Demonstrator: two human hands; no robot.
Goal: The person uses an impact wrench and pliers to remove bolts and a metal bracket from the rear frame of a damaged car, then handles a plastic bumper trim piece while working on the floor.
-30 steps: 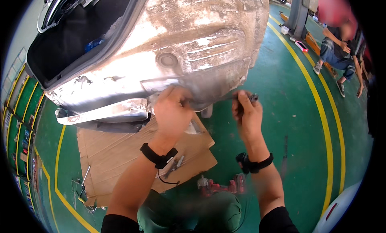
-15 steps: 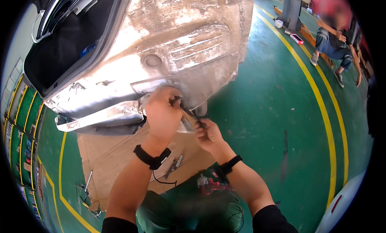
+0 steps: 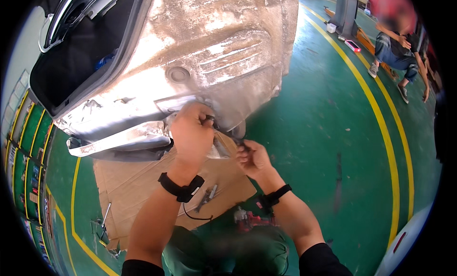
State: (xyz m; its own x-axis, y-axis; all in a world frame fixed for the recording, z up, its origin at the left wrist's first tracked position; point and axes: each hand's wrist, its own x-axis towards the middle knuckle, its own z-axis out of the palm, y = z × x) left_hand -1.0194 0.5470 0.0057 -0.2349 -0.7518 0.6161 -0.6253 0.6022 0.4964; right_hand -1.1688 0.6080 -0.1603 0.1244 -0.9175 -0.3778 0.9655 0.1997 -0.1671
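The dusty grey underside of a raised car [image 3: 214, 52] fills the upper part of the view. My left hand [image 3: 190, 133] is up against its lower edge, fingers pinched on a small dark part [image 3: 209, 118] there. A shiny torn flap [image 3: 221, 145] hangs just below that hand. My right hand [image 3: 254, 157] sits slightly lower and to the right, closed around a thin dark tool [image 3: 242, 143] whose tip points toward the flap. Both wrists wear black bands.
A cardboard sheet [image 3: 138, 185] lies on the green floor under the car, with pliers [image 3: 207, 196] on it and a red tool [image 3: 247, 218] near my knees. Yellow lines [image 3: 381, 133] cross the floor. A person [image 3: 395, 43] sits at the upper right beside a lift post [image 3: 345, 12].
My right hand has come down from the panel edge on the right and moved left, close under my left hand. My left hand stays at the same spot on the car.
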